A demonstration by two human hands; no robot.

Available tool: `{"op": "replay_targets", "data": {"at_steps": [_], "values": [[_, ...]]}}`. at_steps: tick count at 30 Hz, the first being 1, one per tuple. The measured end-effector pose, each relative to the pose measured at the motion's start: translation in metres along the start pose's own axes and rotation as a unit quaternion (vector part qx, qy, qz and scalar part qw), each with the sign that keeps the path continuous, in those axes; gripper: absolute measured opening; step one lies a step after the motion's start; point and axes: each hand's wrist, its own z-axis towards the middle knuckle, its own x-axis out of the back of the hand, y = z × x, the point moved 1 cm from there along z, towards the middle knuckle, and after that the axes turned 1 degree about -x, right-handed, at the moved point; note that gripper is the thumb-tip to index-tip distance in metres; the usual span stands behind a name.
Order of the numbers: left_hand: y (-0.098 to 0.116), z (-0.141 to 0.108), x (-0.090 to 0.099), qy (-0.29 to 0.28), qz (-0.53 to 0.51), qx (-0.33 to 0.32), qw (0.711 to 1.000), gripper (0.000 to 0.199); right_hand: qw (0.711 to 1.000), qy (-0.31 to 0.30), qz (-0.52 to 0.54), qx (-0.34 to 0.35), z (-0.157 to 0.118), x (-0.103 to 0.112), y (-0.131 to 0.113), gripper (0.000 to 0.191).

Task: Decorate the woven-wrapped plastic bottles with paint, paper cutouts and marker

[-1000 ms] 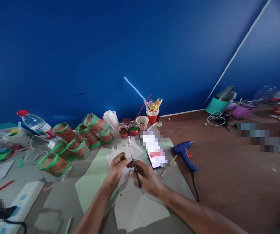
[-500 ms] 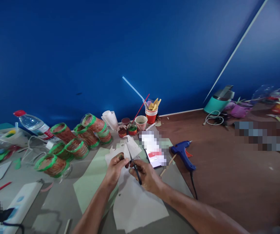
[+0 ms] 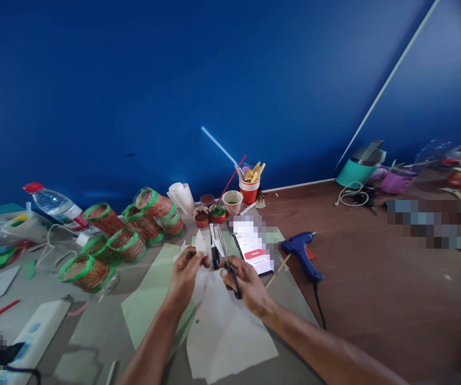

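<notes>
My left hand [image 3: 188, 267] pinches a small pointed piece of white paper [image 3: 201, 241]. A pair of scissors [image 3: 234, 280] with dark handles sits in my right hand [image 3: 246, 280], its blades pointing away from me, just right of the paper piece. Between the hands lies a black-handled tool [image 3: 214, 254] with a pale shaft, perhaps a utility knife. Below them spreads a large white sheet [image 3: 230, 342], partly over a pale green sheet [image 3: 150, 299].
Right of my hands lie a lit phone [image 3: 250, 246] and a blue glue gun [image 3: 303, 254]. Several brown, green-rimmed cups [image 3: 130, 243] and a water bottle [image 3: 60, 206] stand left. Paint pots [image 3: 217, 214] and a red cup of wooden cutlery [image 3: 249, 190] line the back.
The scissors have moved right, away from the paper in my left hand. My left hand has shifted slightly left with a small piece, and the black-handled tool now shows between the hands.
</notes>
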Motion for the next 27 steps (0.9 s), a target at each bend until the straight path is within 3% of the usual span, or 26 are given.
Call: {"op": "replay_targets", "data": {"at_steps": [6, 9, 12, 15, 19, 21, 27], "values": [[0.001, -0.001, -0.002, -0.025, 0.005, 0.016, 1.0, 0.016, 0.999, -0.024, 0.031, 0.018, 0.0, 0.002, 0.004, 0.047], [0.004, -0.003, -0.002, -0.055, 0.018, 0.021, 0.998, 0.017, 0.997, 0.027, 0.058, 0.043, 0.004, 0.002, 0.009, 0.041], [0.006, -0.004, -0.001, -0.106, 0.056, 0.029, 0.992, 0.019, 0.988, 0.096, 0.082, 0.085, 0.007, 0.005, 0.005, 0.042], [0.009, -0.007, -0.001, -0.171, 0.104, 0.051, 0.978, 0.021, 0.985, 0.105, 0.096, 0.099, 0.009, 0.008, -0.003, 0.045], [0.015, -0.012, -0.005, -0.245, 0.152, 0.096, 0.953, 0.023, 0.988, 0.107, 0.095, 0.064, 0.011, 0.01, -0.004, 0.044], [0.016, -0.012, -0.007, -0.243, 0.16, 0.098, 0.952, 0.024, 0.988, 0.116, 0.094, 0.046, 0.012, 0.01, -0.001, 0.041], [0.01, -0.006, -0.008, -0.122, 0.101, 0.053, 0.986, 0.026, 0.978, 0.173, 0.105, 0.048, 0.016, 0.011, 0.005, 0.04]]}}
